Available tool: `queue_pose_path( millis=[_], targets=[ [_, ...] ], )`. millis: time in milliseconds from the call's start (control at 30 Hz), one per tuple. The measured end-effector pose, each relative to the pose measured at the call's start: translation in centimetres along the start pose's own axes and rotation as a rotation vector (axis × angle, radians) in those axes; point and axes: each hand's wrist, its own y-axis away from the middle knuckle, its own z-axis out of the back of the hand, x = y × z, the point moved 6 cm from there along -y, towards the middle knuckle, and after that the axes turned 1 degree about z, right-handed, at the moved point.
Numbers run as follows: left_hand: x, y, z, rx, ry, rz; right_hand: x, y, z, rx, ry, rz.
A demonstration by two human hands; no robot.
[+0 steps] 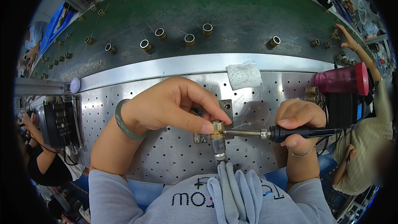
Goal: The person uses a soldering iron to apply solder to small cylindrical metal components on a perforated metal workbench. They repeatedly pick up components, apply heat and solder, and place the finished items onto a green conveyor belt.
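Thumb and fingers of my left hand are closed on a small brass-coloured metal sleeve. The sleeve sits at the upper end of a shiny metal post in front of my chest. My right hand grips a soldering iron by its black handle. The iron lies nearly level, its tip pointing left and meeting the side of the sleeve. Exactly where the tip touches is too small to make out. Behind the sleeve, partly covered by my left hand, is a dark metal plate.
A green conveyor belt carries several similar sleeves with thin wires. On the perforated metal table lie a white pad, a pink cup on its side and several sleeves. Co-workers sit at both sides; one hand reaches over the belt.
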Motion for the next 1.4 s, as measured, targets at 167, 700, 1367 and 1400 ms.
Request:
queue_pose_path(
  millis=[167, 700, 1367, 1400],
  targets=[
    [-0.02, -0.04, -0.01, 0.006, -0.011, -0.008, 0.0, 0.14, 0.1, 0.02, 0.031, -0.004],
    [-0.06, 0.03, -0.17, -0.042, 0.019, -0.01, 0.22, 0.08, 0.24, 0.021, 0.045, 0.003],
    [-0.1, 0.04, -0.12, -0.05, -0.013, 0.003, 0.45, 0.01, -0.01, 0.025, 0.126, 0.025],
    [-0.08, 0.01, -0.12, -0.048, -0.016, 0.002, 0.39, 0.04, 0.04, 0.022, 0.12, 0.027]
  ],
)
